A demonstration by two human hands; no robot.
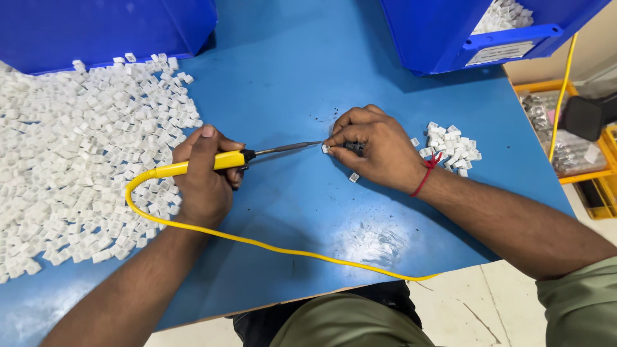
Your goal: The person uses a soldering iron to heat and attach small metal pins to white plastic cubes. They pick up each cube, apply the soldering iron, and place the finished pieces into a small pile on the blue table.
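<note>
My left hand (204, 172) grips a yellow-handled soldering iron (218, 160), its metal tip pointing right. The tip touches a small white plastic piece (326, 148) that my right hand (371, 150) pinches against the blue table (283, 212). A red thread is tied around my right wrist. Another loose white piece (353, 177) lies just under my right hand. The iron's yellow cord (270, 244) loops across the table toward the front edge.
A big heap of white pieces (77, 160) covers the table's left side. A small pile (453, 149) lies right of my right hand. Blue bins (103, 29) (450, 32) stand at the back. A yellow tray (572, 135) sits off the right edge.
</note>
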